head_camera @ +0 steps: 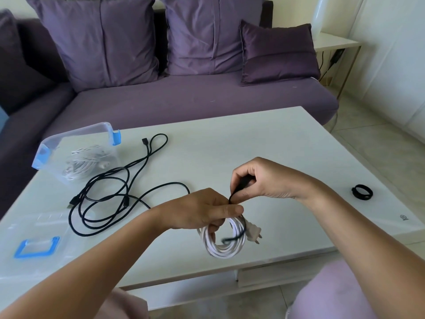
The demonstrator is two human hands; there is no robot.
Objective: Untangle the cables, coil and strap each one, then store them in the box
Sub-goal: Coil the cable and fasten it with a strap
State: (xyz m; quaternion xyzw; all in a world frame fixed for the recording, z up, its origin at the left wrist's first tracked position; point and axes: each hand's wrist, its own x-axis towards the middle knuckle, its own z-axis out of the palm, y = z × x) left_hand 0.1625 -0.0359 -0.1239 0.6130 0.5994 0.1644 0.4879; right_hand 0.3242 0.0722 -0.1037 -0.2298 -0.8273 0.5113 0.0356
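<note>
My left hand (202,209) grips the top of a coiled white cable (222,246), held just above the white table (264,143); its white plug (253,232) sticks out to the right. My right hand (259,180) pinches a black strap (238,188) that runs down to the coil, and the strap's loose end hangs blurred across the loops. A tangle of black cables (103,199) lies on the table to the left. Behind it stands the clear box (76,155) with blue clips, holding another coiled white cable (84,164).
The box's clear lid (34,240) with a blue clip lies at the table's near left. A rolled black strap (362,191) rests near the right edge. A purple sofa (184,100) with cushions stands behind the table. My knees show below the front edge.
</note>
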